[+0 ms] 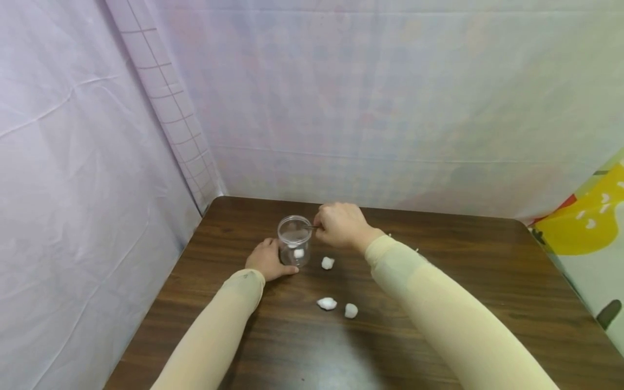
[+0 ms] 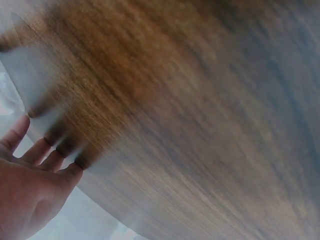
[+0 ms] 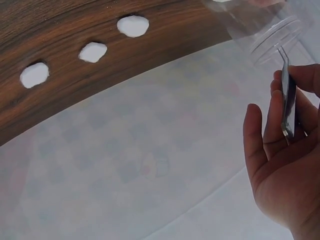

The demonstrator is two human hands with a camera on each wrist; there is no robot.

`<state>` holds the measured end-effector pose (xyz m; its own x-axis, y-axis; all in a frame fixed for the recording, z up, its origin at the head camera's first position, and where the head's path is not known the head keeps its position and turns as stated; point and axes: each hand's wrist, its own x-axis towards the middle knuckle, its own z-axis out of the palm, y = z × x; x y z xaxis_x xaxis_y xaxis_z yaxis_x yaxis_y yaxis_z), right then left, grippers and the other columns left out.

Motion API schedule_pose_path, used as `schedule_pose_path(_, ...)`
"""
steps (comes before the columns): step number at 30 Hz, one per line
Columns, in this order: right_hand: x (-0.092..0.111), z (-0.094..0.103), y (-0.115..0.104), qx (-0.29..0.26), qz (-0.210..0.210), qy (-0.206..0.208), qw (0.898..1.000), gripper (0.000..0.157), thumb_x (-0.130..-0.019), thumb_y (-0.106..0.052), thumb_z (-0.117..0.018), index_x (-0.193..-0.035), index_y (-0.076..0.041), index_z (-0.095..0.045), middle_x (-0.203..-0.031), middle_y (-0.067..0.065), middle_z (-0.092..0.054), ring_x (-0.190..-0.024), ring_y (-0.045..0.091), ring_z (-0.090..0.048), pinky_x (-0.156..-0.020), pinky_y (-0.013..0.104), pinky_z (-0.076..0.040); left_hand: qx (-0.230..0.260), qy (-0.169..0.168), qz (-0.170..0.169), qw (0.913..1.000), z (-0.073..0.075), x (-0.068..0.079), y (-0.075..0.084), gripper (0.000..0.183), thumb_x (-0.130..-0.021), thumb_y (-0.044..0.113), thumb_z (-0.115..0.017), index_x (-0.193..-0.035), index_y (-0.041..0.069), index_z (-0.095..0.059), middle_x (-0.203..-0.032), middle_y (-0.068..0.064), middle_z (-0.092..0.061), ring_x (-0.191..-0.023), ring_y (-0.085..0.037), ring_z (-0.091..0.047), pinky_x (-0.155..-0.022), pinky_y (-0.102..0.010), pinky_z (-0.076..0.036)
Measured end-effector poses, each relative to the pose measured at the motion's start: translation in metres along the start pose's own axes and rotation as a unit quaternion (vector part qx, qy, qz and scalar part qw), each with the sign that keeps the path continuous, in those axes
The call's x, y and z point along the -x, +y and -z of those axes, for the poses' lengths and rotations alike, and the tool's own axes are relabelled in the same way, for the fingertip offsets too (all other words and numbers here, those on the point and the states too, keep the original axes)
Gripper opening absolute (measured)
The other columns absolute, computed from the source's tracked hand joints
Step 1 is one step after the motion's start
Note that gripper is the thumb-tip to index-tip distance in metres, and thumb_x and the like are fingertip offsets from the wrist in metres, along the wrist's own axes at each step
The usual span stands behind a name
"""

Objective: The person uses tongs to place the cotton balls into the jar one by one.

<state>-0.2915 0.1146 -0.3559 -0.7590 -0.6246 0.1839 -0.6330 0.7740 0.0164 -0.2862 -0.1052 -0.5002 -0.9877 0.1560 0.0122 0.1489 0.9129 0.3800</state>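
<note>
Beside the clear jar (image 1: 294, 241), the left hand (image 1: 268, 260) lies loosely spread at eight o'clock; the right hand (image 1: 343, 225) pinches tweezers (image 3: 287, 102) near two.

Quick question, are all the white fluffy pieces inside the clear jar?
No, three white pieces lie on the brown table, outside the clear jar.

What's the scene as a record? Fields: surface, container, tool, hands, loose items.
surface: brown wood-grain table
container: clear jar, upright, white pieces inside
tool: metal tweezers, tips at the jar's mouth
left hand: beside the jar, thumb in front of its base
right hand: holds the tweezers
loose items: three white tufts; one right of the jar, two nearer the head camera
unclear: white bits by the right sleeve
</note>
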Motion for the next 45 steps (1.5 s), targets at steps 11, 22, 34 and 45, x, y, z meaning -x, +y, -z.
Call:
schedule_pose_path(11, 0.024, 0.016, 0.027, -0.005, -0.041, 0.01, 0.999, 0.022, -0.085, -0.019, -0.063, -0.099, -0.02, -0.08, -0.097, -0.003, -0.069, -0.062, 0.013, -0.056, -0.047, 0.033, -0.044, -0.006, 0.003, -0.007, 1.0, -0.001, -0.001, -0.002, 0.097, -0.07, 0.065, -0.081, -0.138, 0.002, -0.051, -0.138, -0.017, -0.051, -0.127, -0.036, -0.049, -0.103, -0.051, -0.043)
schedule_pose_path(22, 0.066, -0.004, 0.089, -0.018, -0.122, -0.036, 0.992, 0.023, -0.083, -0.02, -0.062, -0.097, -0.018, -0.08, -0.094, 0.0, -0.073, -0.064, 0.015, -0.059, -0.049, 0.038, -0.049, -0.001, -0.006, -0.001, 1.0, 0.002, 0.001, -0.007, 0.098, -0.071, 0.065, -0.08, -0.14, 0.003, -0.049, -0.141, -0.017, -0.049, -0.129, -0.036, -0.047, -0.103, -0.053, -0.043)
schedule_pose_path(34, 0.096, -0.035, 0.12, -0.026, -0.177, -0.082, 0.981, 0.019, -0.084, -0.023, -0.063, -0.067, -0.021, -0.068, -0.064, -0.005, -0.055, -0.055, 0.016, -0.046, -0.045, 0.033, -0.038, 0.005, -0.01, 0.006, 0.9999, 0.007, 0.008, -0.005, 0.095, -0.072, 0.063, -0.081, -0.14, 0.004, -0.05, -0.14, -0.016, -0.05, -0.129, -0.036, -0.047, -0.104, -0.052, -0.043)
schedule_pose_path(45, 0.105, -0.048, 0.126, -0.018, -0.203, -0.072, 0.976, 0.014, -0.082, -0.017, -0.061, -0.082, -0.018, -0.075, -0.073, -0.001, -0.064, -0.06, 0.02, -0.049, -0.048, 0.04, -0.043, 0.005, -0.007, 0.004, 1.0, 0.003, 0.004, -0.007, 0.098, -0.071, 0.064, -0.081, -0.141, 0.004, -0.049, -0.142, -0.017, -0.049, -0.13, -0.036, -0.047, -0.104, -0.053, -0.043)
